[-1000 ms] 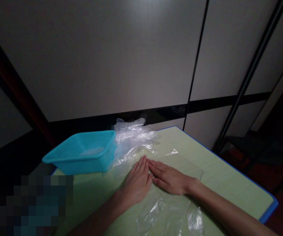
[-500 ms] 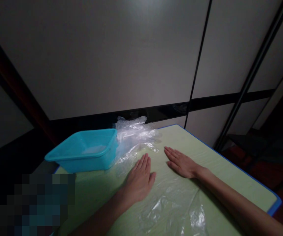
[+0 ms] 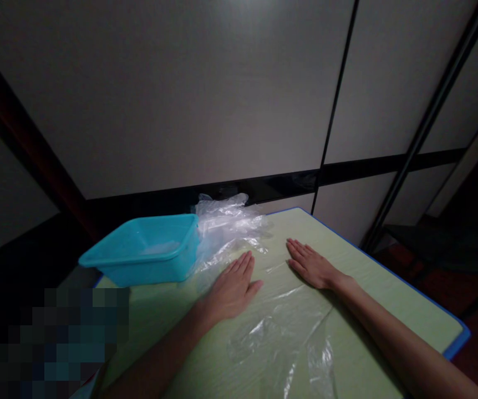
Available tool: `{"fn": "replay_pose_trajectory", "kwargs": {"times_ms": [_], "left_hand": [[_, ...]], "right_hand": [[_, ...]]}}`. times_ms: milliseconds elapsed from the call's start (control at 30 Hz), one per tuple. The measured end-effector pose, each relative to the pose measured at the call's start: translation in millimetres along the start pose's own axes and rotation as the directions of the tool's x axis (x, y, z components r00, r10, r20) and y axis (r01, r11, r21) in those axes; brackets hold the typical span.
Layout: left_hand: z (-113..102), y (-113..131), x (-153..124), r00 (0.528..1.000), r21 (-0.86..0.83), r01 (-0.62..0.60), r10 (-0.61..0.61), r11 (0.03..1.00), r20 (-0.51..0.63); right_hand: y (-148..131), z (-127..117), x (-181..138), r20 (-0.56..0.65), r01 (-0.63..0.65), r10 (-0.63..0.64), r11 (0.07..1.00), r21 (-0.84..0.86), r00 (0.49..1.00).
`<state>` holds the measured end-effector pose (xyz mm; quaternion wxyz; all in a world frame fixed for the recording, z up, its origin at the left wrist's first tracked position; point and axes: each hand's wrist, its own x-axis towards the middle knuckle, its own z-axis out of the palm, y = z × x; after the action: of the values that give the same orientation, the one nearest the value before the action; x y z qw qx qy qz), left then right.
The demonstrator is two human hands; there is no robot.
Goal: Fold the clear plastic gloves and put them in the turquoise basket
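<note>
My left hand (image 3: 231, 286) lies flat, fingers together and stretched out, on a clear plastic sheet (image 3: 283, 327) spread over the pale green table (image 3: 388, 299). My right hand (image 3: 310, 264) also rests flat and open on the sheet, a hand's width to the right of the left one. Neither hand holds anything. The sheet wrinkles between and in front of my forearms.
A turquoise plastic tub (image 3: 145, 255) stands at the table's far left. A crumpled pile of clear plastic (image 3: 226, 224) lies beside it at the back edge. The table has a blue rim (image 3: 457, 343). Grey wall panels rise behind; a dark floor lies to the right.
My hands were side by side and touching at the middle of the sheet; they have slid apart, the right one moving rightwards and further back. New creases show in the sheet.
</note>
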<state>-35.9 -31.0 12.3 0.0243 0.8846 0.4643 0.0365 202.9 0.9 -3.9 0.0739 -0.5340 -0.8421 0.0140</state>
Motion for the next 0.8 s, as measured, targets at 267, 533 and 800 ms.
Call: {"fn": "replay_pose_trajectory", "kwargs": {"times_ms": [267, 533, 800], "left_hand": [[-2, -6, 2, 1.000, -0.039, -0.024, 0.024, 0.999, 0.005], [6, -17, 7, 0.998, -0.072, 0.007, -0.012, 0.997, -0.060], [-8, 3, -7, 0.976, -0.099, 0.067, -0.086, 0.993, -0.202]], "right_hand": [[12, 1, 1, -0.012, -0.072, 0.071, 0.997, -0.004, 0.997], [18, 3, 2, -0.024, -0.136, 0.136, 0.991, -0.006, 0.990], [18, 1, 1, -0.034, -0.136, 0.137, 0.990, 0.023, 0.990]]}}
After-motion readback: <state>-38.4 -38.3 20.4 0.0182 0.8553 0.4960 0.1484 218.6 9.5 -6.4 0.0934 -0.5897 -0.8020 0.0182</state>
